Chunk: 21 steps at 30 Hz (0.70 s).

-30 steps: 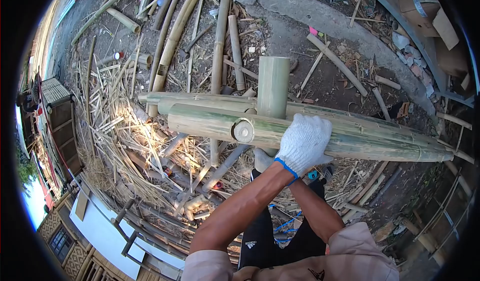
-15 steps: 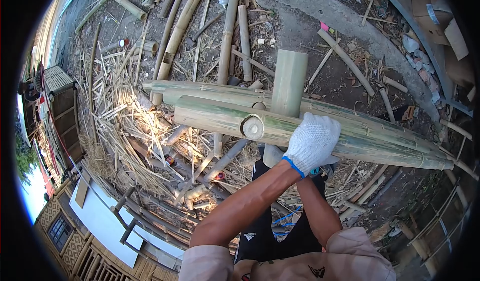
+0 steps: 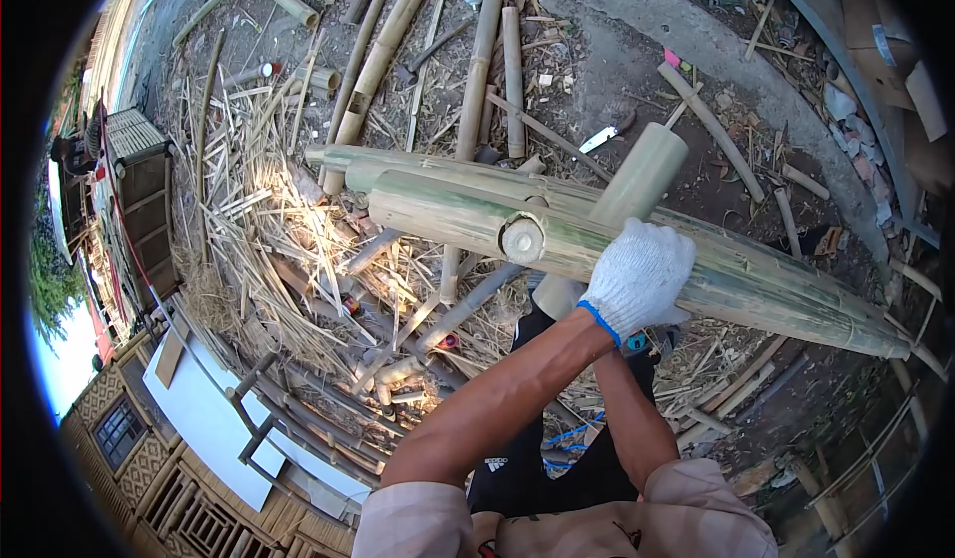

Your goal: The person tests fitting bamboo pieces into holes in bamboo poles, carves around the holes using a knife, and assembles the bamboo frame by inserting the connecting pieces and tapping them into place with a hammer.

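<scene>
My left hand [image 3: 642, 272], in a white knit glove with a blue cuff, is closed over the nearer green bamboo pole [image 3: 438, 212]. A round plug [image 3: 522, 241] sits in a hole in that pole, left of the hand. Behind it lies a second long bamboo pole [image 3: 393, 168], roughly parallel. A short thick bamboo piece [image 3: 645, 168] crosses the poles, its upper end leaning right and its lower end showing beneath. My right forearm [image 3: 629, 409] reaches up behind the left wrist; the right hand and its fingers are hidden there.
A white-bladed knife [image 3: 599, 140] lies on the dirt beyond the poles. Split bamboo strips [image 3: 269, 210] are heaped at left, with loose bamboo poles [image 3: 476, 81] across the ground. A concrete edge [image 3: 696, 31] runs at upper right. Bamboo furniture [image 3: 139, 200] stands at far left.
The short bamboo piece has swung from nearly upright to leaning right, and the knife behind it has come into sight. My left hand stays on the pole. The view has shifted slightly.
</scene>
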Tool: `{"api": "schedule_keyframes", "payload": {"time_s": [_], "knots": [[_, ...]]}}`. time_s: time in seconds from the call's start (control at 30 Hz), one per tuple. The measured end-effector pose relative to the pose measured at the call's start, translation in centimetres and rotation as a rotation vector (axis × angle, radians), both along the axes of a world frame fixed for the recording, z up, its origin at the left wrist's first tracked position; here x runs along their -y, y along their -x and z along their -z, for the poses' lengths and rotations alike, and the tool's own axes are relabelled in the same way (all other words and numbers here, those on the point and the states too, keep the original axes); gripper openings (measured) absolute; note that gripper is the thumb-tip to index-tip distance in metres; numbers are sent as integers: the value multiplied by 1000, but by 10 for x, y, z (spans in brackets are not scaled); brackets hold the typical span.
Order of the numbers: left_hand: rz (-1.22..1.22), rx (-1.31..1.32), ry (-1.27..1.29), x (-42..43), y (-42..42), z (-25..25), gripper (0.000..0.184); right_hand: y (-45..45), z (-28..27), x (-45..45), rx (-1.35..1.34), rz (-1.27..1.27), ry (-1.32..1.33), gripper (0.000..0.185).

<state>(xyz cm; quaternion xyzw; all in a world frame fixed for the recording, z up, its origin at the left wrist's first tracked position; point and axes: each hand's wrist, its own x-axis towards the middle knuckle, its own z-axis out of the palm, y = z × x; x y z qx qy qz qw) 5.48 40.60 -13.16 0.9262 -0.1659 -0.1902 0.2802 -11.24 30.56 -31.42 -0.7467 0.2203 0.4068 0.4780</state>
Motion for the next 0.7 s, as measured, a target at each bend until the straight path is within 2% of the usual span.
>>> {"api": "schedule_keyframes", "payload": {"time_s": [0.47,0.57,0.7], "knots": [[-10,25,-13,0,0,1,72,-15,-11,-3,-3,-53,-36,126],[32,-86,-59,-2,-6,-6,69,-24,-6,-6,13,-57,-55,127],[12,-26,-47,-2,-4,1,70,-42,-13,-7,39,-77,-93,129]]}}
